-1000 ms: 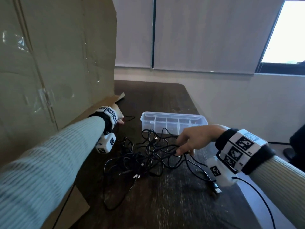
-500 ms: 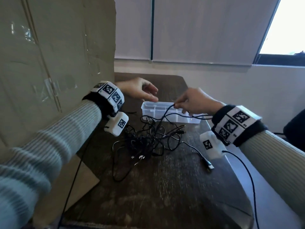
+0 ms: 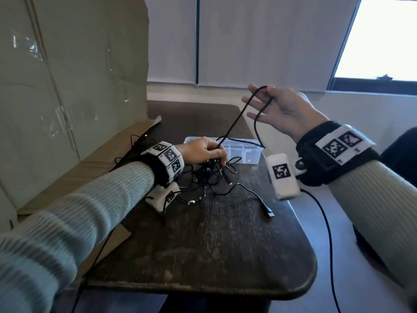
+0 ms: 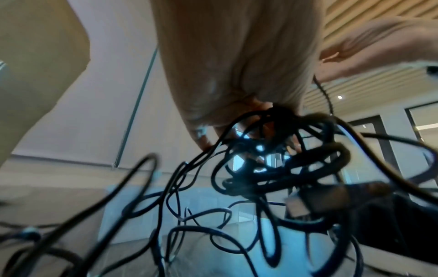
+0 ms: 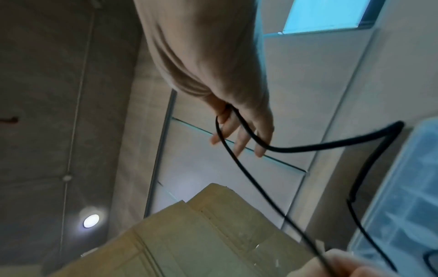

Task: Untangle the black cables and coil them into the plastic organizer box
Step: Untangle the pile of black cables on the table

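One black cable (image 3: 237, 119) lifted out of the tangle, above the organizer box (image 3: 253, 154)

We see our right hand (image 3: 278, 109) raised above the box's near right corner, thumb and forefinger pinching a loop of the cable while the other fingers (image 5: 239, 142) spread loose; one strand drops from the pinch to the box's right end, the other runs taut down to our left hand (image 3: 200, 151), which sits just left of the box, fingers curled round the strand and pressing on the tangle of black cables (image 3: 209, 175). The tangle lies on the dark table (image 3: 225, 245) just in front of the box, touching nothing inside it that we can make out; one plug end (image 3: 269, 212) trails nearer us. A cardboard sheet (image 3: 74, 75) stands left of the box
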A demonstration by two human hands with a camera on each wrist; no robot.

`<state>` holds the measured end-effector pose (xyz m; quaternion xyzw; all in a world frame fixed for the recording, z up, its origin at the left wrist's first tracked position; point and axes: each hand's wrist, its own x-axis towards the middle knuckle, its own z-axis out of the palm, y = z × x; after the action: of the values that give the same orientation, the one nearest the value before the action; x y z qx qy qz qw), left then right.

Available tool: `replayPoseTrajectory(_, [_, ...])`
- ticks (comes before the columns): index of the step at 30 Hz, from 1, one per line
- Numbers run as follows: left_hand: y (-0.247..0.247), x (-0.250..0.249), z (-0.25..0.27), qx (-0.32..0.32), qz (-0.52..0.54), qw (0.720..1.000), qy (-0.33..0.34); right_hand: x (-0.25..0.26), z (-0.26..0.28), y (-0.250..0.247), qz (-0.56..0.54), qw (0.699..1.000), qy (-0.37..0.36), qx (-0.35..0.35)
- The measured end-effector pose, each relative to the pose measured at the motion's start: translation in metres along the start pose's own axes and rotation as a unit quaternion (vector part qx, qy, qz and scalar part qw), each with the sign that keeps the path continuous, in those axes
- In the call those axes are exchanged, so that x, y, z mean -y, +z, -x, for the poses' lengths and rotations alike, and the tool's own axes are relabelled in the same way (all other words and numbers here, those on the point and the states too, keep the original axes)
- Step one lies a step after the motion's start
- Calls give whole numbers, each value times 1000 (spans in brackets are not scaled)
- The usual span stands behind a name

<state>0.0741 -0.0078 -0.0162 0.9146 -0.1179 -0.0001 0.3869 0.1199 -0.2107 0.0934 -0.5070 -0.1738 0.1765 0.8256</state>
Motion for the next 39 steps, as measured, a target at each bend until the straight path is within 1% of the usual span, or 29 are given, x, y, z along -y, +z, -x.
replayPoseTrajectory(1, [1, 1, 3, 31, -47, 998, -13, 5, 1, 0, -96, 995, 2, 3])
replayPoseTrajectory(2, [2, 3, 5, 67, -104, 992, -25, 14, 1, -1, -188, 982, -11, 1])
replayPoseTrajectory(3, [5, 6, 8, 95, -152, 983, -36, 26, 3, -3, -244, 969, -36, -6])
replayPoseTrajectory(4, [7, 9, 12, 104, -174, 978, -47, 40, 8, -4, -248, 966, -65, -21])
replayPoseTrajectory(5, [8, 10, 15, 96, -178, 978, -56, 53, 12, -6, -211, 972, -89, -44])
replayPoseTrajectory(7, [5, 4, 19, 55, -177, 981, -58, 64, 21, -8, -79, 986, -117, -86])
replayPoseTrajectory(8, [3, -3, 18, 18, -183, 982, -49, 61, 26, -7, -9, 988, -121, -96])
replayPoseTrajectory(9, [2, -9, 15, -39, -195, 980, -34, 55, 29, -5, 59, 986, -122, -94])
replayPoseTrajectory(11, [0, -16, 4, -156, -214, 964, -23, 40, 36, 3, 175, 975, -119, -69])
replayPoseTrajectory(12, [0, -16, -3, -176, -222, 958, -38, 35, 40, 6, 207, 969, -123, -58])
replayPoseTrajectory(13, [1, -15, -9, -163, -247, 953, -66, 33, 43, 9, 217, 966, -134, -52])
replayPoseTrajectory(14, [3, -11, -14, -123, -287, 944, -106, 35, 47, 13, 209, 965, -148, -50])
replayPoseTrajectory(16, [11, -1, -16, -14, -330, 927, -179, 48, 55, 16, 173, 966, -184, -50])
replayPoseTrajectory(17, [13, 3, -15, 26, -328, 924, -194, 58, 58, 16, 148, 966, -206, -50])
replayPoseTrajectory(18, [14, 7, -13, 48, -325, 924, -195, 68, 62, 15, 124, 965, -226, -49])
replayPoseTrajectory(19, [12, 10, -11, 49, -324, 928, -176, 77, 65, 13, 109, 962, -245, -51])
replayPoseTrajectory(21, [2, 7, -7, 18, -322, 937, -137, 89, 67, 9, 123, 949, -283, -71])
replayPoseTrajectory(23, [-14, -1, -3, -37, -282, 950, -130, 86, 59, 6, 211, 921, -310, -109])
replayPoseTrajectory(24, [-22, -7, -1, -70, -248, 958, -127, 78, 53, 5, 286, 897, -315, -121])
replayPoseTrajectory(25, [-30, -16, 1, -102, -223, 963, -111, 68, 46, 3, 371, 865, -316, -120])
replayPoseTrajectory(27, [-41, -37, 5, -141, -197, 968, -66, 41, 34, -1, 517, 796, -303, -80])
replayPoseTrajectory(29, [-47, -59, 10, -153, -170, 973, -15, 13, 31, 0, 637, 726, -260, -15])
replayPoseTrajectory(31, [-51, -76, 15, -166, -167, 971, 36, -9, 25, 6, 726, 647, -228, 48])
replayPoseTrajectory(32, [-54, -82, 16, -170, -178, 968, 54, -16, 22, 9, 748, 625, -215, 70])
replayPoseTrajectory(33, [-56, -86, 18, -172, -189, 965, 63, -21, 19, 10, 755, 618, -201, 84])
replayPoseTrajectory(35, [-60, -86, 20, -156, -182, 969, 55, -22, 14, 11, 758, 619, -176, 104])
replayPoseTrajectory(37, [-58, -78, 20, -104, -134, 985, 32, -17, 12, 13, 754, 625, -161, 119])
replayPoseTrajectory(38, [-53, -71, 18, -80, -123, 989, 23, -12, 13, 13, 736, 646, -166, 117])
replayPoseTrajectory(39, [-45, -62, 17, -62, -124, 990, 14, -4, 13, 14, 702, 682, -175, 101])
